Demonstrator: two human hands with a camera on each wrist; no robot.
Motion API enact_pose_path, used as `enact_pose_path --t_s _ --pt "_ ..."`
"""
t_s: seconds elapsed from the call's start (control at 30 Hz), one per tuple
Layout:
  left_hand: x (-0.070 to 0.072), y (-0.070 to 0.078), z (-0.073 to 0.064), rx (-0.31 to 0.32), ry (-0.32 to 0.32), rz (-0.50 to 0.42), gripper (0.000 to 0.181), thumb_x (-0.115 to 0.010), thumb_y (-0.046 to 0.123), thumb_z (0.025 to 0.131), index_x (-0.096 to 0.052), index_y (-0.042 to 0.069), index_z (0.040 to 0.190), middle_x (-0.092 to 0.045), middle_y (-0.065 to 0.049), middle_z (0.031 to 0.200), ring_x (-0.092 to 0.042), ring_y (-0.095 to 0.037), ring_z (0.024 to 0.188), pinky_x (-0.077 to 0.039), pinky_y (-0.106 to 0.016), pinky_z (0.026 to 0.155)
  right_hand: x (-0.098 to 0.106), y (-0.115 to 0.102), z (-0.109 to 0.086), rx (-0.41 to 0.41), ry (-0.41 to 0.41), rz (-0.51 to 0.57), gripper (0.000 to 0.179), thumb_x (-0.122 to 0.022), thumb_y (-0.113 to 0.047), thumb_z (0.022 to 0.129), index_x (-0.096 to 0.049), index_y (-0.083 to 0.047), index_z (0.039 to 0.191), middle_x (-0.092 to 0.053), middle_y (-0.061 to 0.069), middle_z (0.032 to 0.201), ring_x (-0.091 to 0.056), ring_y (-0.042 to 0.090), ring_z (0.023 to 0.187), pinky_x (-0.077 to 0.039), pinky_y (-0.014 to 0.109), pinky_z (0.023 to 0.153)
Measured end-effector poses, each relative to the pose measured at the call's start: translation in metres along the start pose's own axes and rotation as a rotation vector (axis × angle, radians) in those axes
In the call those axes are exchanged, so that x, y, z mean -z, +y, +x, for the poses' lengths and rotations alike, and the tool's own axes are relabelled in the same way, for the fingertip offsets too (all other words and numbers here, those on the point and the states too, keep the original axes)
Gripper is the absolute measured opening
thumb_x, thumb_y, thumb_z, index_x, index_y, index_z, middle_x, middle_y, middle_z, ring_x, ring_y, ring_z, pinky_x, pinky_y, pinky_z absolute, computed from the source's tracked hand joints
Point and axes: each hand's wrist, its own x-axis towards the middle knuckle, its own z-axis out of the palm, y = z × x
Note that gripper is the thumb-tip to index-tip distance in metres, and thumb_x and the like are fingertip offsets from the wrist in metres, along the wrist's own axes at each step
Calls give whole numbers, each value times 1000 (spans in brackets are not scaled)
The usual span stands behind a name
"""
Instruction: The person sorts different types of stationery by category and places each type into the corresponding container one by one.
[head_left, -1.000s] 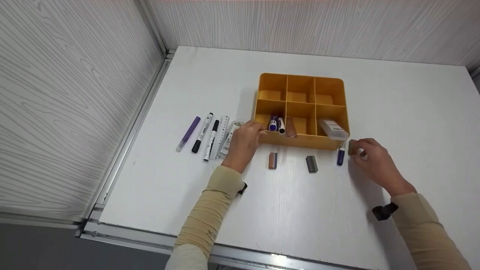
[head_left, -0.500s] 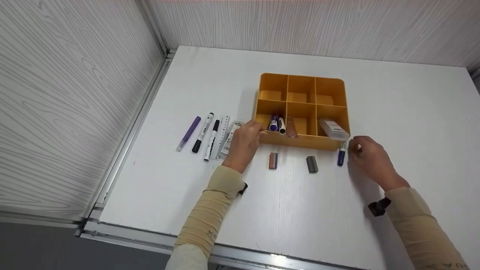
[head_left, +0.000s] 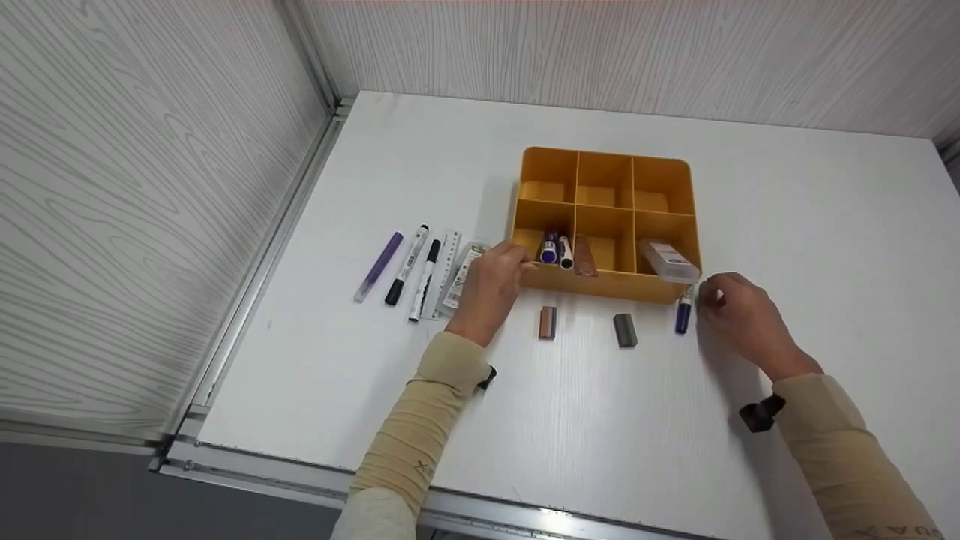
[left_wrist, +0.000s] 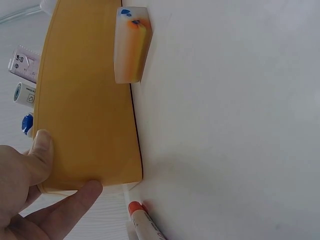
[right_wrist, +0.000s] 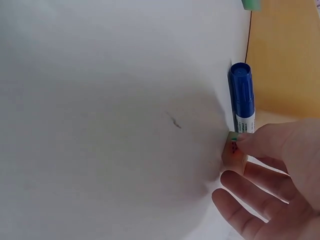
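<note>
A yellow compartment box [head_left: 600, 283] stands on the table. My left hand [head_left: 495, 289] grips its front left corner, with the thumb over the rim and a finger against the side in the left wrist view. Right of the box, my right hand [head_left: 742, 319] pinches a small eraser [right_wrist: 234, 157] on the tabletop; the hand hides it in the head view. Beside that eraser lies a blue-capped marker [head_left: 683, 311], partly under the box's front right corner in view. Two more erasers, one orange-and-blue [head_left: 547, 322] and one grey-green [head_left: 625, 330], lie before the box.
Inside the box's front compartments are markers [head_left: 556, 249], a pinkish ruler [head_left: 584, 256] and a clear plastic case [head_left: 667, 260]. Left of it lie a purple pen [head_left: 379, 266], two black-capped markers [head_left: 407, 264], a clear ruler [head_left: 442, 274] and another plastic case [head_left: 457, 281].
My right hand has shifted slightly left and forward, bringing the eraser close beside the blue-capped marker, and then stays nearly still. The left hand keeps its grip on the box.
</note>
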Motion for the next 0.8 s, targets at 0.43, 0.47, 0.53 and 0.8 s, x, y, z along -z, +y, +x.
enact_pose_path --t_s 0.43,0.47,0.53,0.8 --pt "-1 0 -1 11 -7 -18 22 -60 25 96 -70 6 98 -70 -6 97 -68 -19 89 -56 -25 78 29 -6 5 67 68 -44 14 -64 6 87 -62 2 100 -63 18 103 -60 33 93 -53 52 82" --pt "0 0 -1 13 -8 -15 23 -60 25 96 -70 6 98 -70 -6 97 -68 -19 89 -56 -25 78 32 -7 6 64 75 -46 13 -63 6 87 -62 2 100 -62 19 103 -60 34 94 -53 53 83" --pt "0 0 0 12 -6 1 23 -60 26 96 -70 5 98 -70 -6 97 -69 -19 88 -56 -26 78 37 -10 8 88 110 -56 13 -63 6 87 -62 3 99 -63 20 101 -59 36 95 -52 53 82" --pt "1 0 -1 0 0 36 24 -60 27 95 -70 5 96 -71 -7 96 -69 -21 87 -56 -29 76 58 -27 25 171 215 -89 10 -59 7 85 -65 3 93 -66 21 94 -56 37 99 -46 51 81"
